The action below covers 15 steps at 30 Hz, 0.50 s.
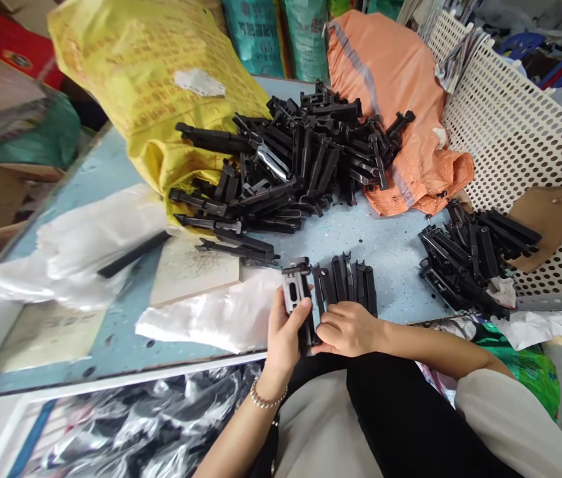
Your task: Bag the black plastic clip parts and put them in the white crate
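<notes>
My left hand (285, 328) is closed around a long black part (297, 287) with a silvery, slotted face near its top. The part stands nearly upright, its upper end above my thumb. Curled beside its lower end is my right hand (349, 328), closed, with its fingertips close against the part. What those fingers pinch, if anything, is hidden. Just beyond my right hand, several similar black parts (348, 277) lie side by side in a row at the table's front edge. A large heap of black parts (305, 153) covers the middle of the table behind.
A yellow sack (161, 79) and an orange sack (385, 86) flank the heap. On the right, a smaller pile of black parts (470, 259) lies by a white perforated basket (525, 153). White plastic bags (96, 232) and a pale board (194, 269) lie on the blue table (111, 153).
</notes>
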Each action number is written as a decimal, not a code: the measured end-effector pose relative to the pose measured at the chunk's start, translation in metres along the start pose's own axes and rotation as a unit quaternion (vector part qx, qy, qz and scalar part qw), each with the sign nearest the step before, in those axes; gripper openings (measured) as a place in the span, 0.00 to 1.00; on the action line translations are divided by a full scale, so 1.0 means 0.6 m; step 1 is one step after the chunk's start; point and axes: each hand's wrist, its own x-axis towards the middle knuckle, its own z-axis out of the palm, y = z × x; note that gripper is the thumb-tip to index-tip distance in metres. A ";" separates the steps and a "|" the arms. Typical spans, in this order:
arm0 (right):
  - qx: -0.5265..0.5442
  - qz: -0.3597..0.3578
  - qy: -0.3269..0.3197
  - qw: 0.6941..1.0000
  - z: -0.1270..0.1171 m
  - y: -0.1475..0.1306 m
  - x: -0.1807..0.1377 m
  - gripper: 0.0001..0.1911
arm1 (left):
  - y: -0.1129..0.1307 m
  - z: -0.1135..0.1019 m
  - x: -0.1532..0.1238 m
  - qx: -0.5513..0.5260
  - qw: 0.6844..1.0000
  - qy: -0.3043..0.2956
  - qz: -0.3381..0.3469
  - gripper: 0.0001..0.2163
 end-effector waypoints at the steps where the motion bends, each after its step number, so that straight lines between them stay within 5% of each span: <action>1: 0.008 -0.010 0.004 1.000 0.005 -0.005 -0.008 0.27 | -0.004 0.002 -0.007 0.014 1.000 -0.010 0.000 0.19; 4: 0.057 0.026 -0.024 0.998 0.015 -0.026 -0.025 0.27 | -0.022 0.004 -0.018 0.052 0.998 -0.025 0.016 0.20; 8: 0.145 0.125 -0.110 0.975 -0.008 0.009 -0.012 0.25 | -0.053 -0.019 0.010 0.104 0.989 0.052 0.089 0.26; 11: 0.130 0.296 -0.042 0.945 -0.053 0.136 0.027 0.22 | -0.083 -0.042 0.049 0.111 0.988 0.073 0.082 0.28; 13: 0.025 0.451 0.084 0.888 -0.088 0.250 0.053 0.22 | -0.106 -0.048 0.070 0.147 0.986 0.057 0.060 0.25; 15: -0.068 0.554 0.131 0.820 -0.120 0.355 0.072 0.26 | -0.127 -0.045 0.083 0.212 0.972 0.052 0.089 0.24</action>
